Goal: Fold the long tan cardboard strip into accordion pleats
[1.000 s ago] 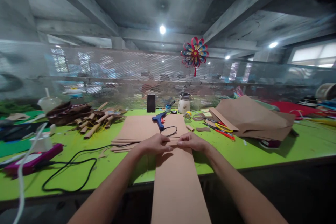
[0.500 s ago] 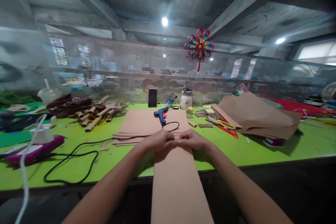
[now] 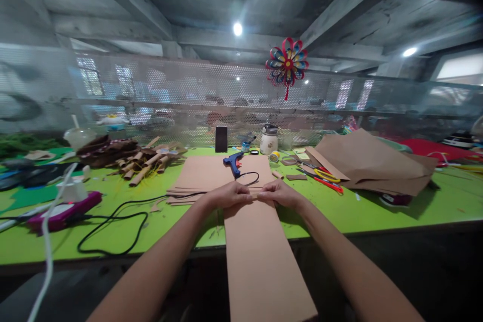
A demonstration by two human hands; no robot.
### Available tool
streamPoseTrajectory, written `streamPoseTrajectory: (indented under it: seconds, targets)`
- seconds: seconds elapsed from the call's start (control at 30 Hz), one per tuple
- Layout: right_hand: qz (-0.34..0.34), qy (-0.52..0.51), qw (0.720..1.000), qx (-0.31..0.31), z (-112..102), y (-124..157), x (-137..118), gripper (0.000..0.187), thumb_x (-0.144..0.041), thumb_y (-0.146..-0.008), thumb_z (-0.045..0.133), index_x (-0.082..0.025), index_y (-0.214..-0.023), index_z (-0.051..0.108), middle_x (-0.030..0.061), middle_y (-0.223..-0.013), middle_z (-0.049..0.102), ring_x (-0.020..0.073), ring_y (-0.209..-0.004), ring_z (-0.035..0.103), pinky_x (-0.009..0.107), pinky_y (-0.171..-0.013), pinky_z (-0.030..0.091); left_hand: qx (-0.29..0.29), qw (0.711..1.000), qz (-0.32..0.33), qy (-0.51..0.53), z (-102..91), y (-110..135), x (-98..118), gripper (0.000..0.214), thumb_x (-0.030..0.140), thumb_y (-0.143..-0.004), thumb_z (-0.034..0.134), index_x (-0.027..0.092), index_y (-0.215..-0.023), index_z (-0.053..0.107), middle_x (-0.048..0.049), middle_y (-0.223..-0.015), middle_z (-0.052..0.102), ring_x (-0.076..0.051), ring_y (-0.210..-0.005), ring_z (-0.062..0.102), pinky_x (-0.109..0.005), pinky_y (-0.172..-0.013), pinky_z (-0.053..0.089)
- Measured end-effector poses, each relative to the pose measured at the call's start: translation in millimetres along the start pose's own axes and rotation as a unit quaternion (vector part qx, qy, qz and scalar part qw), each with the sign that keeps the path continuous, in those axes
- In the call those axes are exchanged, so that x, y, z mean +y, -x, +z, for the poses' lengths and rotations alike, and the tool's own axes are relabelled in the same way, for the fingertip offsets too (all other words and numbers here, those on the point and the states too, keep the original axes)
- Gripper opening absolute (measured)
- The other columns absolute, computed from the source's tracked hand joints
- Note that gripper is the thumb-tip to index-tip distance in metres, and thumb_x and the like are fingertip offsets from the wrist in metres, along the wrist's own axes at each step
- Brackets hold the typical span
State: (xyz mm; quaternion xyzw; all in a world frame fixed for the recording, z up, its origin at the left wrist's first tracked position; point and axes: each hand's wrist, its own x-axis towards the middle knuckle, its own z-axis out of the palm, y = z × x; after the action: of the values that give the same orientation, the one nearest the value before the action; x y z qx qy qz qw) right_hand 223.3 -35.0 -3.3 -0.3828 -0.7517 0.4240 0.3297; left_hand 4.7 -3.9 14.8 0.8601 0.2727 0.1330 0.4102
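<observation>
A long strip of brown kraft paper (image 3: 264, 256) runs from the tabletop over the front edge and towards me. At its far end my left hand (image 3: 232, 195) pinches the paper edge, fingers closed. My right hand (image 3: 279, 194) grips the same edge a little to the right, also closed. Between the fingertips a narrow folded or rolled bit of the edge shows. Just beyond my hands lies a stack of brown paper sheets (image 3: 199, 171), with a blue glue gun (image 3: 234, 163) resting on it.
A black cord (image 3: 113, 211) loops across the green table (image 3: 181, 234) from a purple power strip (image 3: 68, 211). Paper rolls (image 3: 145, 165) lie at left. Scissors and pliers with red and yellow handles (image 3: 326, 178) and a large brown paper pile (image 3: 372, 163) are at right.
My hands have drawn slightly apart, showing the paper edge between them. The view has shifted a little, and the strip's near end now shows at the bottom.
</observation>
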Motion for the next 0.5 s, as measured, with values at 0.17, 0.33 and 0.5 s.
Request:
streamPoseTrajectory:
  seconds: [0.17,0.33,0.5]
  targets:
    - [-0.004,-0.009,0.999,-0.050,-9,2,6,0.042,-0.052,-0.078,0.057,-0.014,-0.061,0.051,-0.0057,-0.049,0.039,0.0053,-0.042,0.034,0.021,-0.043,0.023,0.003,1.000,-0.021,-0.011,-0.9,-1,-2,0.049,0.062,-0.072,0.054,0.013,-0.069,0.056,0.0025,-0.058,0.043,-0.007,-0.051,0.035,-0.020,-0.048,0.026]
    - [0.018,-0.011,0.999,-0.041,-16,5,8,0.042,-0.051,-0.078,0.058,-0.015,-0.059,0.045,-0.0066,-0.048,0.036,0.0053,-0.041,0.037,0.020,-0.042,0.024,0.003,0.997,-0.037,-0.061,-13.0,3,-8,0.045,0.058,-0.074,0.054,0.013,-0.066,0.057,0.0027,-0.054,0.046,-0.008,-0.049,0.037,-0.020,-0.047,0.028]
    - [0.020,-0.032,0.999,-0.031,-16,7,5,0.045,-0.049,-0.077,0.060,-0.016,-0.055,0.040,-0.0075,-0.046,0.032,0.0040,-0.039,0.029,0.021,-0.040,0.015,-0.023,0.995,-0.090,-0.025,-21.8,10,-9,0.045,0.058,-0.073,0.055,0.014,-0.070,0.059,0.0026,-0.048,0.049,-0.010,-0.044,0.043,-0.021,-0.045,0.032]
